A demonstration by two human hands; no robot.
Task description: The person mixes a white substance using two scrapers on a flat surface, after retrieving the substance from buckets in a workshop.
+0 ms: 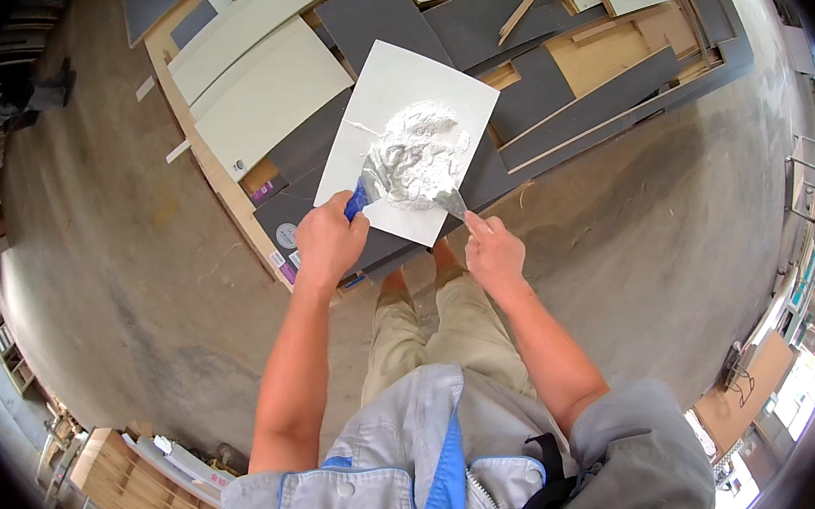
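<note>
A white square board [388,75] lies on the stacked panels, with a lumpy heap of white putty [419,150] spread over its middle. My left hand [329,237] is closed round the blue handle of a scraper [356,200], whose blade meets the left side of the heap. From the other side, my right hand [497,254] grips a putty knife [452,203]. Its metal blade touches the near right edge of the putty, and white material clings to the tip. The right tool's handle is mostly hidden in my fingers.
Under the board is a pile of dark grey panels [380,23], pale panels [274,95] and wood strips [526,7]. Concrete floor [620,224] surrounds it. Stacked boards [141,496] stand at the lower left, and a brown panel [749,388] at the lower right.
</note>
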